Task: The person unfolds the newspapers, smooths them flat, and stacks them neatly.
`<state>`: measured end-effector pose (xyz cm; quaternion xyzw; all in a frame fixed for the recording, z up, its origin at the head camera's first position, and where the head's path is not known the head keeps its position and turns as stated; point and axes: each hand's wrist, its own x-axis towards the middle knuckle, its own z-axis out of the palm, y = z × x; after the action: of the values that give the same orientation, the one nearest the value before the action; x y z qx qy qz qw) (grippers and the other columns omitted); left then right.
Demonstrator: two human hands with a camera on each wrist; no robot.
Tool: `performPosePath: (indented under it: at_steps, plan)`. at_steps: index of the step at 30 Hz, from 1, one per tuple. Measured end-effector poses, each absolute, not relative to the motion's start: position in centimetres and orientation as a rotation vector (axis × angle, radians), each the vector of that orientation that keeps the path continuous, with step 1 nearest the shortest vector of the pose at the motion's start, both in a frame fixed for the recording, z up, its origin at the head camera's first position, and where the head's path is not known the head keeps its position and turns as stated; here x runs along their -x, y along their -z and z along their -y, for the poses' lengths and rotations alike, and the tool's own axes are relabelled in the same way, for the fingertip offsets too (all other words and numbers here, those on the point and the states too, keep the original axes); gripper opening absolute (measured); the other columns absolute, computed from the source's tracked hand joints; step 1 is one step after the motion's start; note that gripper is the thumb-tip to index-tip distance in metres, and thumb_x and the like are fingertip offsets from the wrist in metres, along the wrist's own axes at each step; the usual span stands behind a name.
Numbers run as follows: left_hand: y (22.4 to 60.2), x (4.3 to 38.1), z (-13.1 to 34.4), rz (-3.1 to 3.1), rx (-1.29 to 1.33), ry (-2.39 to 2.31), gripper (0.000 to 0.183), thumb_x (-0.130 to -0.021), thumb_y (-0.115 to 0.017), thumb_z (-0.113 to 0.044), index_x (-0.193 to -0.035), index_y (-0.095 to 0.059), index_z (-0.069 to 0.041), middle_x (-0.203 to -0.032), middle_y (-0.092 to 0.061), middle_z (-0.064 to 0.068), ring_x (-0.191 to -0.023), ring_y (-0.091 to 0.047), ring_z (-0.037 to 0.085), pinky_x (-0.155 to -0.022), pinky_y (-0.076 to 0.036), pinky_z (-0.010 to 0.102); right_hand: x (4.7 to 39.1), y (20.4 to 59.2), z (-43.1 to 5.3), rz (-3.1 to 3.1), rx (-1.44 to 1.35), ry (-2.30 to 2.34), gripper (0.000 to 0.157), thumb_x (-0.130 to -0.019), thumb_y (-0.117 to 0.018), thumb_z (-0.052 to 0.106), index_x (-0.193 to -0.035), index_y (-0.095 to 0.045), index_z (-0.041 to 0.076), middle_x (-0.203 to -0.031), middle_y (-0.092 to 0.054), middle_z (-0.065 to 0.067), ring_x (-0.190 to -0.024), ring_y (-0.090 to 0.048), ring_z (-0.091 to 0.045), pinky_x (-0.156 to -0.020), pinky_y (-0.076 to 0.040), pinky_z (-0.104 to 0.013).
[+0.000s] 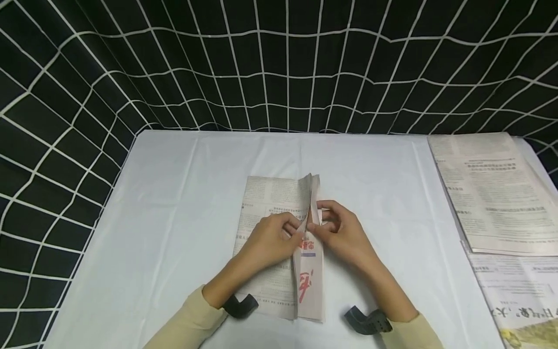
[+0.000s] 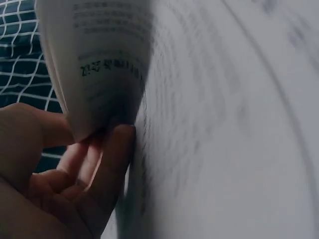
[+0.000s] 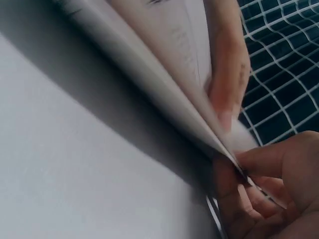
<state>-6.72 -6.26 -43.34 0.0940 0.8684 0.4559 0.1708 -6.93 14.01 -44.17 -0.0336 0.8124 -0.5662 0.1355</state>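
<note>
A folded newspaper lies in the middle of the white table, its right part doubled into a narrow strip with red print. My left hand pinches the raised flap of that strip between thumb and fingers. On the strip's right side, my right hand pinches the layered edge, thumb on top and fingers beneath. Up close in the left wrist view, the newspaper curves up from the left hand's fingertips. In the right wrist view, several paper layers meet in the right hand's pinch.
A stack of folded newspapers lies at the table's right side, with another printed sheet below it. The white tablecloth spreads around the work. Black netting with white lines hangs behind the table and at its left.
</note>
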Motion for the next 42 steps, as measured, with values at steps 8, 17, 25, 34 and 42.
performPosePath:
  at_steps: [8,17,25,34,42]
  plan:
    - [42.3,5.4,11.2,-1.921,-0.165,-1.753,0.028,-0.101,-0.072,-0.021,-0.115,-0.07,0.003,-0.097,-0.08,0.012,-0.076,-0.077,0.016,-0.064,-0.062,0.029,4.5,44.3,-16.1,-2.438,0.082,1.558,0.046,-0.1,-0.068,0.006,-0.145,-0.058,0.0,-0.117,-0.077,-0.021,-0.095,-0.078,-0.019,-0.08,-0.059,-0.021]
    - [41.0,2.0,19.1,-1.828,0.011,-1.842,0.038,-0.103,-0.07,-0.018,-0.126,-0.061,0.01,-0.102,-0.082,0.004,-0.086,-0.08,0.018,-0.069,-0.065,0.03,0.0,44.5,-20.8,-2.481,-0.138,1.401,0.052,-0.098,-0.076,0.017,-0.145,-0.057,0.003,-0.115,-0.076,-0.014,-0.087,-0.074,-0.009,-0.077,-0.058,-0.019]
    - [42.8,-0.5,22.5,-2.047,0.199,-1.702,0.058,-0.094,-0.081,-0.02,-0.138,-0.056,0.008,-0.093,-0.077,0.004,-0.071,-0.07,0.007,-0.063,-0.059,0.024,-2.8,44.8,-25.2,-2.554,-0.43,1.338,0.055,-0.098,-0.077,0.034,-0.142,-0.061,0.006,-0.115,-0.079,-0.007,-0.084,-0.072,0.0,-0.071,-0.061,-0.022]
    - [43.3,-2.5,20.5,-2.337,0.22,-1.453,0.054,-0.093,-0.082,-0.023,-0.141,-0.062,-0.007,-0.099,-0.076,0.007,-0.063,-0.068,0.011,-0.061,-0.057,0.025,-5.6,44.9,-27.2,-2.537,-0.466,1.24,0.054,-0.106,-0.065,0.039,-0.147,-0.057,0.005,-0.124,-0.075,-0.016,-0.08,-0.071,-0.001,-0.066,-0.06,-0.026]
    - [42.0,-4.3,18.6,-2.752,0.123,-1.148,0.039,-0.096,-0.08,-0.024,-0.132,-0.073,-0.01,-0.108,-0.074,-0.002,-0.072,-0.057,0.001,-0.063,-0.046,0.02,-6.5,44.6,-27.1,-2.527,-0.505,1.221,0.058,-0.108,-0.06,0.043,-0.15,-0.055,0.004,-0.128,-0.075,-0.016,-0.087,-0.069,0.006,-0.074,-0.059,-0.019]
